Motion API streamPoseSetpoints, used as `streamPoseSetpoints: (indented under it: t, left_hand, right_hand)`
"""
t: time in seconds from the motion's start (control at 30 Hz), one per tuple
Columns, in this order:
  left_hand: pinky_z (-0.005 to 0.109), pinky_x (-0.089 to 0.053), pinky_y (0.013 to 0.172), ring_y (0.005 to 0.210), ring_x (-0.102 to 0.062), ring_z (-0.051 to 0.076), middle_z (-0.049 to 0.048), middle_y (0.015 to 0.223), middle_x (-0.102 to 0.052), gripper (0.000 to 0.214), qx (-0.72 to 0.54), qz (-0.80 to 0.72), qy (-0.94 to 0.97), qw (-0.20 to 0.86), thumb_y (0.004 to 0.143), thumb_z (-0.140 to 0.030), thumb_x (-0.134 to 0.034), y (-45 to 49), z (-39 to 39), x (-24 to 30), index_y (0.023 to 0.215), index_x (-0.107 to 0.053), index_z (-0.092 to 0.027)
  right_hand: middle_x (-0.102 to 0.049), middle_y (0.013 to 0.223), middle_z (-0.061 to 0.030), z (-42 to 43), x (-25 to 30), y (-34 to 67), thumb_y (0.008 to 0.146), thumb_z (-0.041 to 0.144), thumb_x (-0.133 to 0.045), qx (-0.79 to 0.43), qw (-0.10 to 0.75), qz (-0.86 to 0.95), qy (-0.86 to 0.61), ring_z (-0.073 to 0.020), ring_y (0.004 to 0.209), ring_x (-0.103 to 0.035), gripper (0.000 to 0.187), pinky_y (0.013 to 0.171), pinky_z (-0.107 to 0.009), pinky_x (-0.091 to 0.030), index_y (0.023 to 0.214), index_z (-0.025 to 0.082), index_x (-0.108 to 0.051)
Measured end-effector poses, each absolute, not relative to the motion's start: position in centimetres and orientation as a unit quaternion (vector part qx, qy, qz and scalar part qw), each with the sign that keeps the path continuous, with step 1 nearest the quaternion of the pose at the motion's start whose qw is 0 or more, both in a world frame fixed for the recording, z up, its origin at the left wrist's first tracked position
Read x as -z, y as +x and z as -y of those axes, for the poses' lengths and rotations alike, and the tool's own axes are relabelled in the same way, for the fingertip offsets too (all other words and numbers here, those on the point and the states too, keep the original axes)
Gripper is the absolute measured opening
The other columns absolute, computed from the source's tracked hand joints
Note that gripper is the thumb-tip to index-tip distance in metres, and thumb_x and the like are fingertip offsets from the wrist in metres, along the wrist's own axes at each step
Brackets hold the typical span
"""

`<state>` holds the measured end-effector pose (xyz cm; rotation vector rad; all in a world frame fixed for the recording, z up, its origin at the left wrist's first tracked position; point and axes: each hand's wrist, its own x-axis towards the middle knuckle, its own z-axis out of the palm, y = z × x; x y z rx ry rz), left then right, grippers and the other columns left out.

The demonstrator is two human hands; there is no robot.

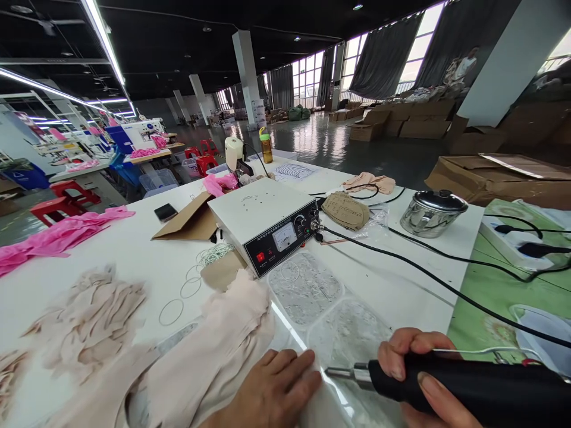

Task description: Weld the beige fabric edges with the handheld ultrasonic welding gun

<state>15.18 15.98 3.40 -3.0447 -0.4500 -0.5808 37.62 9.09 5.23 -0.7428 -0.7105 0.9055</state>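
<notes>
My right hand (419,374) is wrapped round a black handheld tool (468,389) whose metal tip (343,373) points left, low over the table. My left hand (272,389) lies flat with fingers together on a clear plastic sheet, just left of the tip and beside a pile of pale pink fabric (214,356). A black cable (423,273) runs from the tool's side to a white control box (267,223) with a dial and red switch. Two clear trays of small parts (307,288) sit between the box and my hands.
Thin wire rings (172,312) and beige fabric scraps (89,321) lie at left, pink fabric (57,235) farther left. A metal lidded pot (430,213), beige cloth pieces (345,209), cardboard (190,221), a phone (165,211) and a bottle (266,145) stand behind. Cardboard boxes (499,175) at right.
</notes>
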Motion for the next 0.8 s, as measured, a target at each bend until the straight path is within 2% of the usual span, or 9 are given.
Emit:
streamPoseSetpoints:
  t: [0.07,0.17,0.3,0.47,0.8]
  left_hand:
    - [0.031,-0.049,0.075,0.093,-0.060,0.022,0.0125,0.121,-0.064,0.021,0.178,0.156,-0.971,-0.015,0.096,-0.014,-0.046,15.1,-16.0,-3.3,0.114,-0.055,-0.012]
    - [0.032,-0.050,0.072,0.091,-0.060,0.022,0.0137,0.120,-0.063,0.019,0.212,0.155,-0.964,-0.028,0.095,-0.014,-0.042,15.0,-16.1,-2.2,0.107,-0.056,-0.015]
    - [0.033,-0.049,0.068,0.091,-0.058,0.023,0.0150,0.120,-0.061,0.024,0.243,0.143,-0.959,-0.007,0.096,-0.018,-0.039,15.0,-16.2,-0.8,0.111,-0.057,-0.018]
    - [0.031,-0.048,0.070,0.091,-0.059,0.022,0.0130,0.110,-0.062,0.024,0.231,0.119,-0.965,0.021,0.097,-0.015,-0.041,15.2,-16.2,-2.4,0.112,-0.059,-0.016]
    - [0.030,-0.046,0.073,0.093,-0.059,0.021,0.0111,0.113,-0.064,0.024,0.229,0.104,-0.967,0.030,0.099,-0.016,-0.041,15.3,-16.1,-3.5,0.111,-0.061,-0.016]
  right_hand:
    - [-0.053,0.080,-0.0012,-8.6,-5.0,38.0,0.082,0.032,-0.063,-0.433,0.766,0.326,-0.346,-0.0144,0.061,-0.054,0.010,0.059,-0.031,-0.050,0.089,0.027,-0.058]
    - [-0.053,0.079,-0.0019,-8.0,-4.8,38.1,0.082,0.035,-0.061,-0.451,0.756,0.329,-0.342,-0.0157,0.061,-0.054,0.011,0.057,-0.031,-0.048,0.089,0.027,-0.058]
    - [-0.052,0.078,-0.0013,-7.7,-4.7,37.6,0.082,0.036,-0.062,-0.453,0.763,0.322,-0.329,-0.0146,0.059,-0.053,0.013,0.055,-0.030,-0.047,0.089,0.027,-0.058]
    - [-0.052,0.078,-0.0006,-7.6,-4.8,37.3,0.081,0.038,-0.063,-0.448,0.768,0.312,-0.334,-0.0141,0.059,-0.052,0.014,0.054,-0.030,-0.046,0.088,0.027,-0.058]
    - [-0.053,0.078,0.0001,-7.4,-4.7,37.5,0.084,0.038,-0.060,-0.460,0.750,0.332,-0.340,-0.0139,0.059,-0.053,0.013,0.056,-0.029,-0.046,0.090,0.028,-0.056]
